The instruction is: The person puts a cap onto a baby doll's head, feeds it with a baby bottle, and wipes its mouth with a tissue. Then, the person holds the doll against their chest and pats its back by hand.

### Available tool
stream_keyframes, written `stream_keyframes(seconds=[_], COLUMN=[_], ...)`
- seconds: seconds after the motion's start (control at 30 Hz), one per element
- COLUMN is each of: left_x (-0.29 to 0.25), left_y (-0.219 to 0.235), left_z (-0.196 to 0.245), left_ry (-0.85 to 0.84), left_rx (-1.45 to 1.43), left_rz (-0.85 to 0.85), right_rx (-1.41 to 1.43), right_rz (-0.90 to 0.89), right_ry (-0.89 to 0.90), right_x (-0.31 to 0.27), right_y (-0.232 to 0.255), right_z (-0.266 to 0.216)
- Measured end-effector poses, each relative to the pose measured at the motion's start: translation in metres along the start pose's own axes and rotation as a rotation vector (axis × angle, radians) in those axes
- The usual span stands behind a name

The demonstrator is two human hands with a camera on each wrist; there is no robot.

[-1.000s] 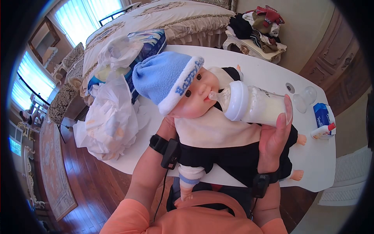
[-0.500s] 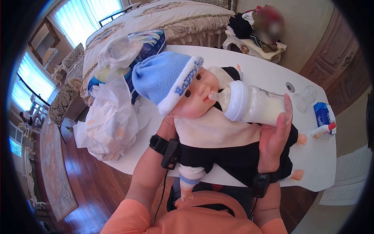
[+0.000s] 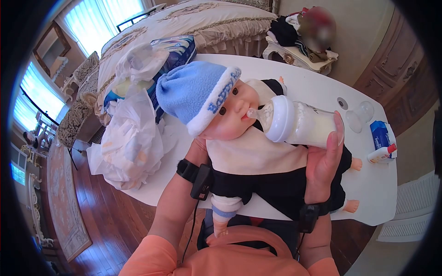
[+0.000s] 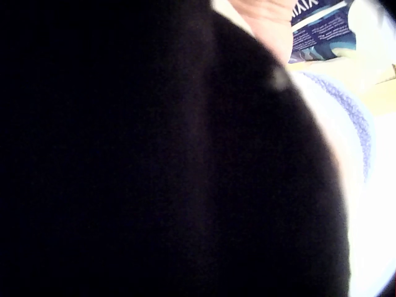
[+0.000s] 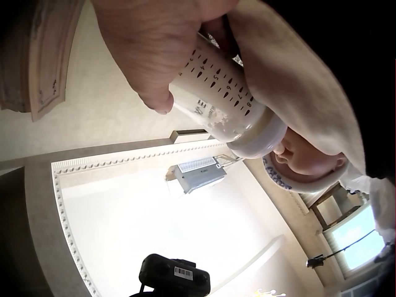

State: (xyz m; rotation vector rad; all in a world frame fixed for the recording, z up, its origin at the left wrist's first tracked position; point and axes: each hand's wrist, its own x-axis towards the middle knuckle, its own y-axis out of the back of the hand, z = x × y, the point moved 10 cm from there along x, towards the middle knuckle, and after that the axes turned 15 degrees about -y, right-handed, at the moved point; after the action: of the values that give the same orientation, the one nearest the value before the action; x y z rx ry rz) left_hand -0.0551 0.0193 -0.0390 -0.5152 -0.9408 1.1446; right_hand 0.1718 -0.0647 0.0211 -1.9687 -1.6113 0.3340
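A baby doll [image 3: 239, 112] lies face up on a white table [image 3: 179, 131], in a blue knit-edged hat [image 3: 195, 92] and a black and cream outfit. My left hand [image 3: 199, 149] is under its head; the fingers are hidden, and dark cloth fills most of the left wrist view. With my right hand [image 3: 322, 168] I hold a baby bottle [image 3: 311, 124] of milky liquid by its base, thumb along the side. The bottle lies tilted across the doll's chest, its teat at the mouth. The right wrist view shows black scale marks on the bottle [image 5: 216, 86].
To the left are a crumpled white plastic bag [image 3: 126, 142] and a blue diaper pack [image 3: 182, 48]. A clear cap [image 3: 360, 116], a blue box [image 3: 381, 133] and a small red-capped bottle [image 3: 381, 155] stand at the right. Beyond are a bed [image 3: 221, 23] and piled clothes [image 3: 287, 34].
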Motion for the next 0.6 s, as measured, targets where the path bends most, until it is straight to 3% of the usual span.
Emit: stream_keyframes(seconds=[0.13, 0.2, 0.33, 0.6], left_x=[0.0008, -0.0009, 0.0003, -0.0020], left_y=[0.0013, 0.0006, -0.0035, -0.0064], left_z=[0.0055, -0.0002, 0.0024, 0.0006], left_ry=[-0.073, -0.006, -0.049, 0.001], left_rx=[0.252, 0.014, 0.060, -0.117], left_rz=[-0.054, -0.010, -0.065, -0.004], right_rx=[0.011, 0.018, 0.016, 0.027], right_rz=[-0.011, -0.015, -0.012, -0.015], right_ry=[-0.012, -0.028, -0.032, -0.036], right_x=[0.0008, 0.0017, 0.0020, 0.0026], right_y=[-0.0004, 0.0005, 0.0014, 0.0028], right_z=[0.0006, 0.0027, 0.0034, 0.0045])
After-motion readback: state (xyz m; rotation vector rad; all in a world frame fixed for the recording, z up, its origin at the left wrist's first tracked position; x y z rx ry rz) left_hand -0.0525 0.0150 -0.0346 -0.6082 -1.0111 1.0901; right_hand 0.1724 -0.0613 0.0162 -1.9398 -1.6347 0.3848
